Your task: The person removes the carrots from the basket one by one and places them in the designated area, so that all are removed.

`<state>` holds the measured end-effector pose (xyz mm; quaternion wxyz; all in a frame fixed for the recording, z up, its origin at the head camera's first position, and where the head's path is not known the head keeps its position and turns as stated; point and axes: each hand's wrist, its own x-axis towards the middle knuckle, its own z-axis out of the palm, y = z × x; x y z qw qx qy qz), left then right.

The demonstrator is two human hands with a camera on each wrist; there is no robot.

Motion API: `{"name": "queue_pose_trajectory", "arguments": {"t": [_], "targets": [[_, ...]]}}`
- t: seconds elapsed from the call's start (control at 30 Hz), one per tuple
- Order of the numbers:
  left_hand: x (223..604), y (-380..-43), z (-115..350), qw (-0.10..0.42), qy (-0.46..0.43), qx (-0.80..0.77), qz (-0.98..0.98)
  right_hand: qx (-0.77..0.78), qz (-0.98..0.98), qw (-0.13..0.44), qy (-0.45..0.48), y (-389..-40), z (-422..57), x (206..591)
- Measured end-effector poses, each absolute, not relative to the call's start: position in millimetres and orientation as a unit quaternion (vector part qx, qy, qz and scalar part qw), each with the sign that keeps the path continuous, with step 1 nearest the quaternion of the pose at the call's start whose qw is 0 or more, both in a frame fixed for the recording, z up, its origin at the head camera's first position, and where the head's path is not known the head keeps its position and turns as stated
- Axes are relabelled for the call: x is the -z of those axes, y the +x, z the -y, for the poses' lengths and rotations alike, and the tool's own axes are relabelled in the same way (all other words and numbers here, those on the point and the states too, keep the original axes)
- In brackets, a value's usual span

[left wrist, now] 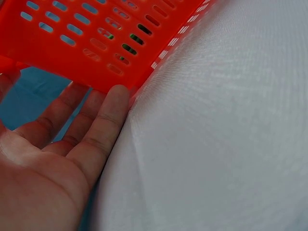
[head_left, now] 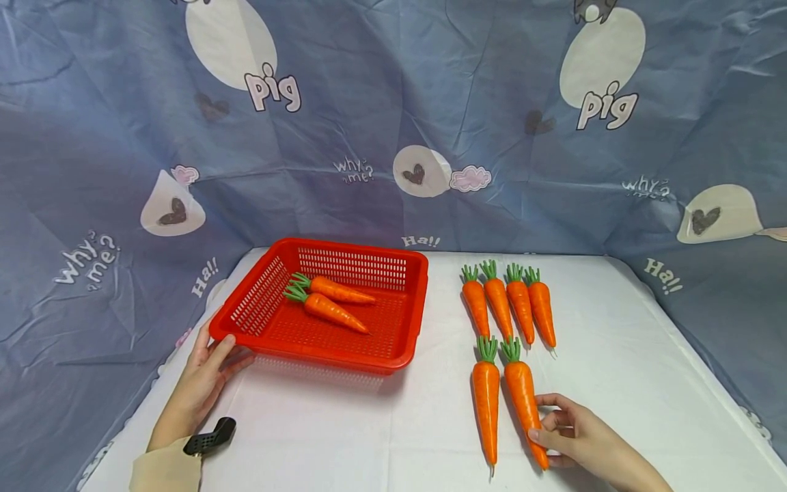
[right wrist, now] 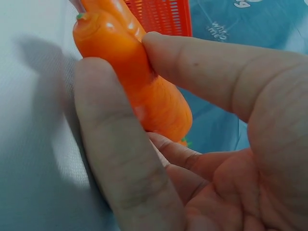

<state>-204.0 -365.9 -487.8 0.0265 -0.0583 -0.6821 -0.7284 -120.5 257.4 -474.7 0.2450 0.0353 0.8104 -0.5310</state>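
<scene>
My left hand point(head_left: 203, 379) holds the near left corner of a red plastic basket point(head_left: 320, 352), thumb at the rim and other fingers against its side. In the left wrist view the fingertips touch the slotted wall point(left wrist: 79, 43). Two carrots point(head_left: 335, 313) with green tops lie inside the basket. On the right, my right hand point(head_left: 574, 437) pinches the lower part of a carrot point(head_left: 522, 396), its green top pointing away from me. The right wrist view shows thumb and fingers around that carrot point(right wrist: 159, 106). Another carrot point(head_left: 486, 403) lies just left of it.
Several carrots point(head_left: 518, 307) lie side by side farther back, right of the basket. A white cloth point(head_left: 307, 437) covers the table. Behind and to the sides hangs a blue printed curtain point(head_left: 344, 102). A black device point(head_left: 212, 437) is worn at the left wrist.
</scene>
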Motion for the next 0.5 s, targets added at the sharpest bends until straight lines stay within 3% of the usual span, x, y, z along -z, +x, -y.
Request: {"name": "queue_pose_trajectory", "arguments": {"t": [0.5], "targets": [[485.5,-203.0,364.7,0.022,-0.049,0.723,0.688,0.505,-0.827,0.246,0.017,-121.5,-254.1,470.6]]}}
